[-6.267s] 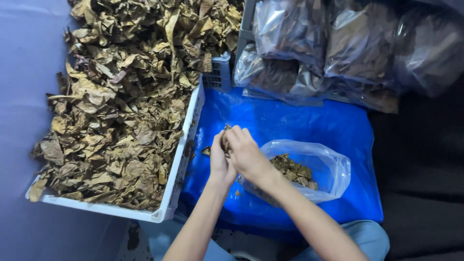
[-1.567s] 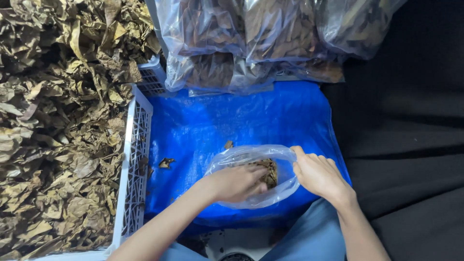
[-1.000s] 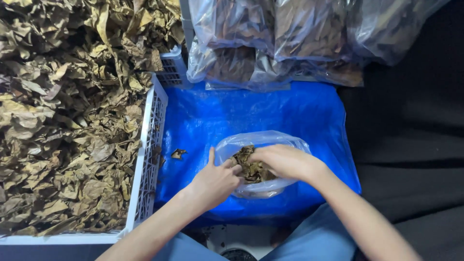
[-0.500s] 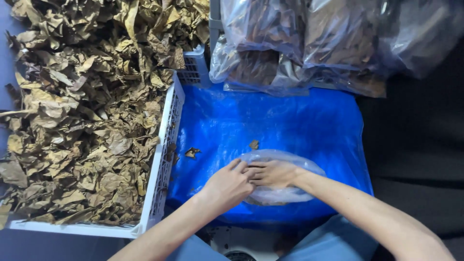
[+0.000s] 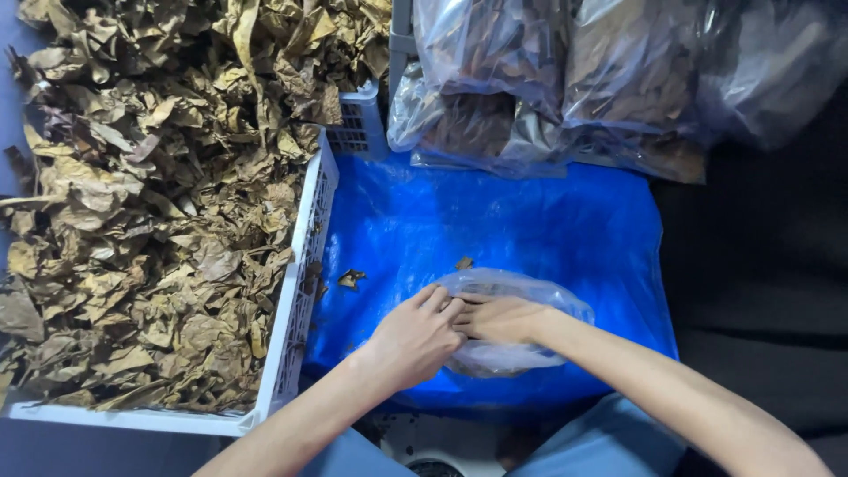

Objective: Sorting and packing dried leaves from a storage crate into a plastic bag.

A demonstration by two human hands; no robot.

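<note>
A small clear plastic bag (image 5: 517,322) is seen lying on the blue sheet (image 5: 495,221), low and just right of the middle; both hands are pressed onto it from the near side. The left hand (image 5: 413,336) is laid on the bag's left end, fingers bent and close together, its fingertips met by those of the right hand (image 5: 502,320); the right hand is spread flat over the bag's middle, so that the bag is pinned under both palms rather than lifted. What the bag holds cannot be made out through the hands and the creased film. Two loose leaf scraps (image 5: 352,279) are left on the sheet just beyond the left hand. To the left, touching the sheet's edge, a white slatted crate (image 5: 305,265) is heaped with dry brown leaves (image 5: 150,194); at the far edge of the sheet, filled clear bags (image 5: 565,79) of leaves are stacked, well apart from the hands.
</note>
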